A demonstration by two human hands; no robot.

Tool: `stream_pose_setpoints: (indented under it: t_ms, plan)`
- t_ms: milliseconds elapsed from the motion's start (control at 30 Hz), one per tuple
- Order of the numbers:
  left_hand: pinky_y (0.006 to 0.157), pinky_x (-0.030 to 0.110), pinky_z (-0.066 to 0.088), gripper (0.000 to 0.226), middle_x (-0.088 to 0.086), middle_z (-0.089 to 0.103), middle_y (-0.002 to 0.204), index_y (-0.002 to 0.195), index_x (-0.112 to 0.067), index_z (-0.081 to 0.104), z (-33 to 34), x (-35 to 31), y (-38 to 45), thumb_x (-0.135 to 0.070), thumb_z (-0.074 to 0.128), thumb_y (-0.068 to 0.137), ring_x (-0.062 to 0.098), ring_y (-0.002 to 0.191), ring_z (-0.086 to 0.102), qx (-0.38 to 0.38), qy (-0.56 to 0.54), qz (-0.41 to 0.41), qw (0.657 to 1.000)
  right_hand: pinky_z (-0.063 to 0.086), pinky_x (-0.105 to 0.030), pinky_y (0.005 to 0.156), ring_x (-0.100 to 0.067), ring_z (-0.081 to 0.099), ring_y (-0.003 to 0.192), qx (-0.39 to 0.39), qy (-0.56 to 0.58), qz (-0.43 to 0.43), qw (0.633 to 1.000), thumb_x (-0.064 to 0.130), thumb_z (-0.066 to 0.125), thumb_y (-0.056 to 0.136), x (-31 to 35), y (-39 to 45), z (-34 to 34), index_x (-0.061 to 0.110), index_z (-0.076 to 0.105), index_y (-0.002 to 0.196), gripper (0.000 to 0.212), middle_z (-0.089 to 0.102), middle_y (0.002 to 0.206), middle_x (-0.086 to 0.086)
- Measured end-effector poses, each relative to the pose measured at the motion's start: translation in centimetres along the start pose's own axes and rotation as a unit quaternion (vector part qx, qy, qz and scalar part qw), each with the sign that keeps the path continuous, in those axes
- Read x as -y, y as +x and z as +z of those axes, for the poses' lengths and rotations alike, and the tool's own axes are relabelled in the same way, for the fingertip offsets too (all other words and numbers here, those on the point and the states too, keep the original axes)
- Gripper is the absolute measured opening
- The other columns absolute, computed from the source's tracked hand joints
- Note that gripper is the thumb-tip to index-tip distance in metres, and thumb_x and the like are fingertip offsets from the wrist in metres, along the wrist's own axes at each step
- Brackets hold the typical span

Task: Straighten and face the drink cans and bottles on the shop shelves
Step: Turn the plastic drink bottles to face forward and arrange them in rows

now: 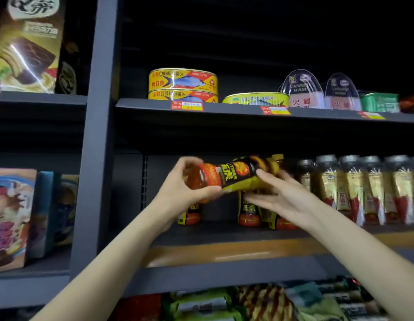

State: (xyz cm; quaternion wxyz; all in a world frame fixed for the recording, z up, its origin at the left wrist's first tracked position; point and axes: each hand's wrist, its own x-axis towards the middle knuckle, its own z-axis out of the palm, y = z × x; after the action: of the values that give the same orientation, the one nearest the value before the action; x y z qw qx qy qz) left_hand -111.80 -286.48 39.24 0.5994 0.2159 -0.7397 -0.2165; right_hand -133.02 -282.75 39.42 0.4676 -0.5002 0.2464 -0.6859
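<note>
My left hand (pixel 182 188) grips the base end of an orange drink bottle (pixel 229 174) with a black and yellow label, held almost sideways in front of the middle shelf (pixel 224 235). Beside the bottle's cap end, my right hand (pixel 280 195) has its fingers stretched out, the fingertips touching the bottle from below and from the right. Behind the hands, three bottles of the same drink (pixel 250 212) stand upright on the shelf, partly hidden. To the right stands a row of several gold-labelled bottles with silver caps (pixel 354 191).
The upper shelf (pixel 224 110) carries stacked yellow fish tins (pixel 182 84), a flat green-yellow tin (pixel 256 99) and canned ham packs (pixel 303 91). A dark upright post (pixel 97 140) bounds the bay on the left. Snack boxes (pixel 11 216) stand further left. Packets (pixel 259 302) fill the lowest shelf.
</note>
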Motion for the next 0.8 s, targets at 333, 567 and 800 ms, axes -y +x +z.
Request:
stream_pose_setpoints:
  t_ms: [333, 567, 800]
  plan:
    - [0.09, 0.023, 0.05, 0.076, -0.012, 0.046, 0.126, 0.124, -0.038, 0.036, 0.1, -1.6, -1.2, -0.021, 0.082, 0.067, 0.008, 0.114, 0.052, 0.05, 0.094, 0.094, 0.99, 0.056, -0.055, 0.07, -0.035, 0.057, 0.099, -0.071, 0.135, -0.002, 0.988, 0.015, 0.076, 0.068, -1.5, 0.5, 2.3, 0.02, 0.037, 0.138, 0.08, 0.047, 0.13, -0.015]
    - [0.068, 0.035, 0.058, 0.061, 0.013, 0.058, 0.121, 0.117, -0.019, 0.053, 0.8, -1.9, -2.0, -0.027, 0.075, 0.061, 0.026, 0.095, 0.068, 0.059, -0.254, -0.099, 0.96, 0.056, -0.032, 0.066, -0.011, 0.058, 0.102, -0.031, -0.09, -0.167, 0.981, 0.012, 0.073, 0.074, -0.5, 0.2, 1.6, 0.043, 0.002, 0.149, 0.107, 0.045, 0.13, 0.002]
    - [0.09, 0.028, 0.052, 0.069, -0.018, 0.048, 0.125, 0.126, -0.039, 0.045, -1.2, -2.6, -1.7, -0.033, 0.077, 0.066, 0.005, 0.117, 0.05, 0.066, 0.127, 0.18, 0.973, 0.06, -0.04, 0.064, -0.04, 0.063, 0.105, 0.019, 0.023, 0.017, 0.999, 0.02, 0.069, 0.079, 1.2, -0.8, 2.2, 0.006, 0.043, 0.131, 0.06, 0.056, 0.124, -0.025]
